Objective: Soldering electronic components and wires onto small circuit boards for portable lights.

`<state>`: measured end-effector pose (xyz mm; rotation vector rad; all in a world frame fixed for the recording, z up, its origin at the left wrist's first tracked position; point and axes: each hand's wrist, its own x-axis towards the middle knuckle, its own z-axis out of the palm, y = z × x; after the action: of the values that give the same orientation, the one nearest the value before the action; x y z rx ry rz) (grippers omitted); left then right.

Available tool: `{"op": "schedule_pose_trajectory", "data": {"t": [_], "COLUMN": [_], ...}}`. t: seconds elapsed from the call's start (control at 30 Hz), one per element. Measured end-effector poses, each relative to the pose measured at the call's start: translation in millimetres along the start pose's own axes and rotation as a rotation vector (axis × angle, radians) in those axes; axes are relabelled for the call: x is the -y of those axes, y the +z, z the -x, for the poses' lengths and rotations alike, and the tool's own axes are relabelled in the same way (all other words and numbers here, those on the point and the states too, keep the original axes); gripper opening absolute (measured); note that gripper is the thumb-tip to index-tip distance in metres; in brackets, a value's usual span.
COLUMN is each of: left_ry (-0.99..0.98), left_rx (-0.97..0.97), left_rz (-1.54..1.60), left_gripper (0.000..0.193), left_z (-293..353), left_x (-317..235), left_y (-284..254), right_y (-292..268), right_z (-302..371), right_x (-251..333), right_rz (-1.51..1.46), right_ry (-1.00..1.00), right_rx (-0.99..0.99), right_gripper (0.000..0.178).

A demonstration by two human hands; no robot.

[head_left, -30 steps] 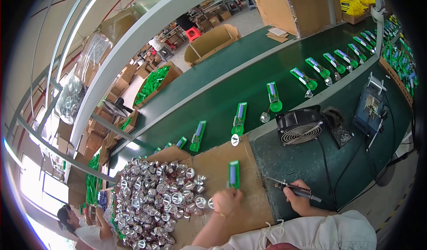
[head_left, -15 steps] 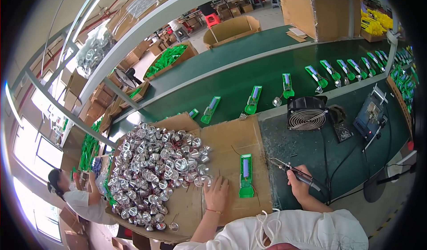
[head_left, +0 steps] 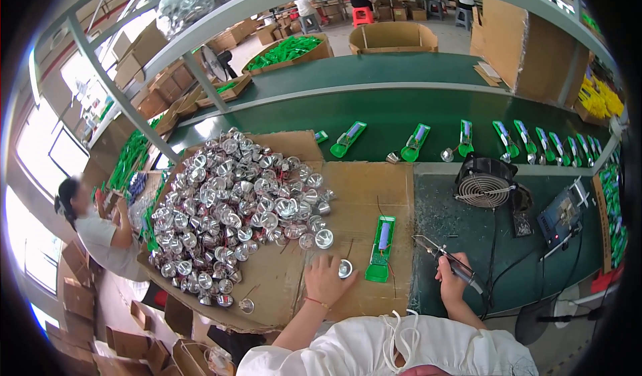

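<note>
On the cardboard, my left hand (head_left: 324, 282) has its fingers curled, with a small silver lamp reflector (head_left: 345, 268) gripped at the thumb side; a thin wire rises from it. Just right of it lies an open green plastic casing (head_left: 379, 249) with a purple battery cell and loose wires at both ends. My right hand (head_left: 453, 277) is closed around the handle of a soldering iron (head_left: 461, 270), whose thin tip points up and left toward the casing without touching it. To the left, a large heap of silver reflectors (head_left: 251, 202) fills a cardboard tray.
Behind, several green casings (head_left: 466, 138) with reflectors line a green bench. A black fan (head_left: 484, 185) and a blue soldering station (head_left: 560, 215) stand on the right, black cables trailing nearby. A metal frame (head_left: 194, 75) crosses overhead. Another person (head_left: 100, 229) works at far left.
My left hand has come away from the heap's edge toward the casing with a reflector in it. My right hand still holds the soldering iron. The whole view has shifted.
</note>
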<state>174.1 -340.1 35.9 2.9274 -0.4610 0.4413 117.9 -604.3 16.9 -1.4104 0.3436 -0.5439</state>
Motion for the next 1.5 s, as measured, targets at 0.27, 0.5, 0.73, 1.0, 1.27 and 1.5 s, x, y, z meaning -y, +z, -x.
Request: {"op": "schedule_pose_trajectory", "data": {"t": [0.27, 0.5, 0.73, 1.0, 1.27, 1.5], "left_ry": [0.109, 0.016, -0.103, -0.262, -0.345, -0.365], "left_rx": [-0.134, -0.141, 0.013, 0.046, 0.160, 0.240], "left_rz": [-0.037, 0.155, 0.706, 0.827, 0.878, 0.846], "left_gripper": [0.008, 0.005, 0.015, 0.017, 0.019, 0.018], "left_z": [-4, 0, -4, -17, -23, -14], "left_x": [8, 21, -1, -18, -30, -33], "left_y": [19, 7, -4, 3, 0, 1], "right_y": [5, 9, 21, 21, 24, 22], "right_z": [2, 6, 19, 22, 21, 31], "right_x": [5, 8, 21, 15, 17, 6], "right_rz": [0.026, 0.041, 0.022, 0.003, 0.057, 0.082], "right_ry": [-0.034, -0.017, 0.011, 0.002, -0.004, 0.025], "right_rx": [-0.001, 0.014, 0.053, 0.214, 0.234, 0.234], "right_gripper": [0.015, 0.015, 0.016, 0.018, 0.017, 0.015]}}
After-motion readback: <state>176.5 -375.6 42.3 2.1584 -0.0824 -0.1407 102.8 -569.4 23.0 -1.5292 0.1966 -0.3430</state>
